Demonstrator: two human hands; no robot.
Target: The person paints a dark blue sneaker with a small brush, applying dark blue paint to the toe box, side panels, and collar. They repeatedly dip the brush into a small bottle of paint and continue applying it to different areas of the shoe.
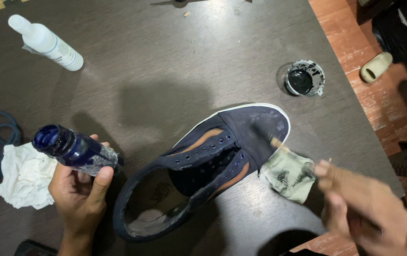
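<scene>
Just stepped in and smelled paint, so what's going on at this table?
A person's left hand holds an open blue bottle. The blurred right hand brushes the toe of a dark laceless shoe with a small brush. A stained rag lies beside the toe, an open pot of dark liquid beyond.

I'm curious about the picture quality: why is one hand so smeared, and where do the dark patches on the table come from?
Head view: the right hand and its brush are smeared by motion blur; the left hand holding the blue bottle is sharp. Soft shadows fall across the table above the shoe, with pale glare around them.
</scene>
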